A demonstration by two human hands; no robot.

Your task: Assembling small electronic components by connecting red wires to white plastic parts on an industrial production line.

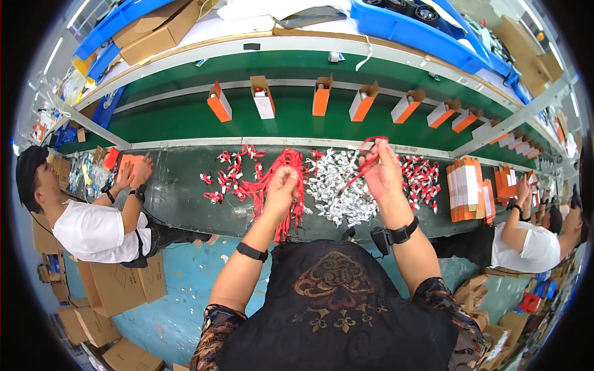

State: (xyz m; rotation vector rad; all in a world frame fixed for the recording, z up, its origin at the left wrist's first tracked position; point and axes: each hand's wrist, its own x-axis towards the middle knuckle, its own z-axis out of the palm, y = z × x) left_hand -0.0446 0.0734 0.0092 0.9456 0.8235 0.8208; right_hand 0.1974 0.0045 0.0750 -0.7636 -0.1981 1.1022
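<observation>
Left hand (281, 185): raised over the near edge of the worktop (179, 198), fingers closed round a bunch of red cords (272, 185) that hangs down past the worktop's edge. Right hand (382, 170): raised a little higher, fingers pinched on a single red cord (366, 162), which is looped above the hand and runs slantwise down to the left. Between and behind the hands, a heap of small clear packets with white contents (340, 185) is laid on the dark green worktop. Left of the bunch, small red-and-white bundles (230, 170) are scattered loosely; right of the right hand, a further cluster of red-and-white pieces (422, 176) is set. Beyond it, a stack of orange and white flat cartons (467, 188) is stood on end. On the green belt (185, 120) behind the worktop, open orange and white boxes (219, 102) are spaced in a row, each upright. Above the belt, blue trays (408, 28) and brown cardboard boxes (161, 34) are kept on a shelf. A person in a white shirt (93, 232) is seated at the left with both hands on the worktop; another person in white (526, 244) is seated at the right, one arm raised to the cartons.
</observation>
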